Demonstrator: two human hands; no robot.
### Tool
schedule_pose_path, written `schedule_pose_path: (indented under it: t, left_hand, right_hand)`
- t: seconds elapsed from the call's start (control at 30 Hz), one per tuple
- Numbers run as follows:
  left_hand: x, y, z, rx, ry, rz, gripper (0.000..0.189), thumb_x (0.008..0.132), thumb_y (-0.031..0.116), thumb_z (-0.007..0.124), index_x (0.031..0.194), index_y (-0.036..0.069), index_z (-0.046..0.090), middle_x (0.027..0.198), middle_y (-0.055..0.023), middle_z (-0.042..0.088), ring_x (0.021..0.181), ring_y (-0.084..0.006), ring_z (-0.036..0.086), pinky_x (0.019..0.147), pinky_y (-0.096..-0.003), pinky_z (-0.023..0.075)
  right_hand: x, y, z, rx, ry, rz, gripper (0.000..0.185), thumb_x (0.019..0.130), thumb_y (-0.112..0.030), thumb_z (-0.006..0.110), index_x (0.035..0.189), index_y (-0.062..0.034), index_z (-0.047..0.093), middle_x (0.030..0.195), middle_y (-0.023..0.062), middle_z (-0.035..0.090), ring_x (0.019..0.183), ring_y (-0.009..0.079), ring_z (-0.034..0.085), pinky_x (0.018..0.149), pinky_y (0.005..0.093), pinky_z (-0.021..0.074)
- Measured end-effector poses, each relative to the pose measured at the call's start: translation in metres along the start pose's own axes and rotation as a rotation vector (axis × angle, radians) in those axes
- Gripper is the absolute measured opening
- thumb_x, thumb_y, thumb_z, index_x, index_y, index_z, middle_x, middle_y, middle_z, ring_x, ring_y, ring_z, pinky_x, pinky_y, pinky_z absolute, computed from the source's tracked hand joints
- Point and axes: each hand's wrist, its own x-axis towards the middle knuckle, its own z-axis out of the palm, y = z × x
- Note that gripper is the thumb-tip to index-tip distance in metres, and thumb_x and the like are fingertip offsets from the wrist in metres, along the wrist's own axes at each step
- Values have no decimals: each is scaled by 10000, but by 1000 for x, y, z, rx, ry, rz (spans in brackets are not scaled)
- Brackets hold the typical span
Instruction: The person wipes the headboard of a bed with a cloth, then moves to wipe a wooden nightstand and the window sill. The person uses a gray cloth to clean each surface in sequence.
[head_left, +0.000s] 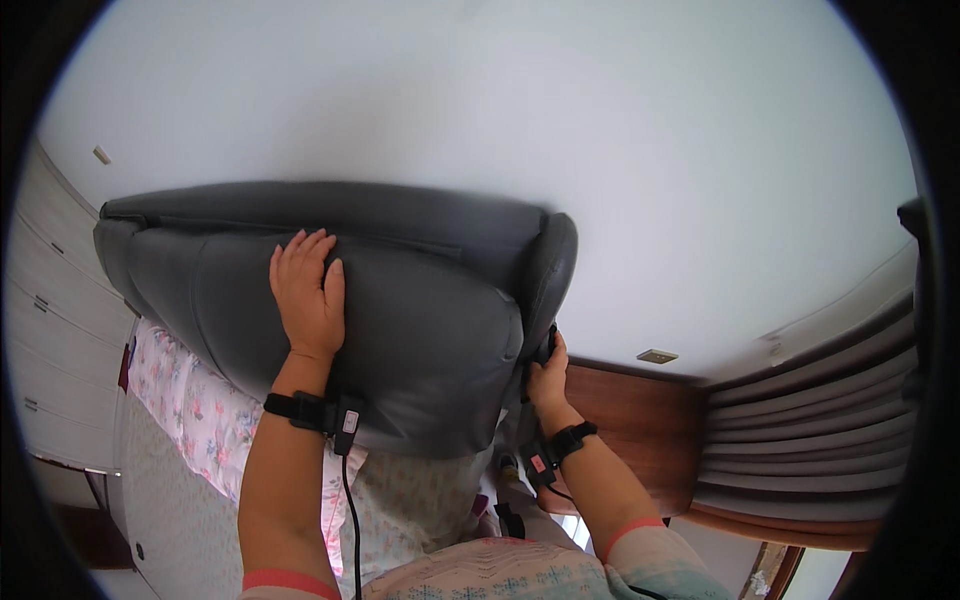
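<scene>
My left hand (309, 296) lies flat on the padded front of a dark grey leather-like headboard (420, 322), its fingertips at the seam below the top roll. Nothing is held in it. At the headboard's right end, beside the rounded side wing (553, 262), my right hand (549, 379) has its fingers curled round a small black object (547, 346). Most of that object is hidden, so its kind is unclear. Each wrist wears a black strap with a small cabled box.
Under the headboard is a bed with a patterned sheet (412, 502) and a pink floral pillow (199, 409). To the right stand a brown wooden bedside table (630, 427) and a grey curtain (810, 442). A wall socket (657, 356) is above the table. Pale cabinets (64, 300) line the left.
</scene>
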Motion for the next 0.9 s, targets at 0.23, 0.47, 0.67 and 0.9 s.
schedule_pose_path:
  t: [0.23,0.47,0.67,0.9]
  left_hand:
    - [-3,-7,5,-21,1,15,300,915,211,463,1125,54,610,1212,-109,593,1219,-291,476,1107,-460,219]
    - [-6,-10,8,-64,11,-6,290,906,188,463,1117,59,615,1211,-105,594,1221,-290,475,1110,-460,209]
    - [-6,-9,9,-38,23,-4,277,902,174,462,1101,54,613,1209,-97,592,1222,-293,470,1113,-464,207]
    - [-6,-6,7,-2,21,-11,270,905,162,462,1102,47,606,1213,-95,586,1231,-292,454,1112,-470,210]
  right_hand:
    - [10,113,42,52,-44,139,756,673,83,523,1392,8,303,1183,293,511,1106,433,503,999,437,390]
    - [7,97,28,461,-121,707,573,864,-105,604,1360,-113,318,1235,116,502,1064,232,549,860,388,492]
    - [-8,-19,-7,992,-16,702,473,851,17,519,1277,-54,324,1111,147,536,944,259,599,779,432,556]
    - [-18,-159,-68,1182,-42,502,555,856,29,533,1336,-123,297,1151,131,528,972,234,578,807,391,533]
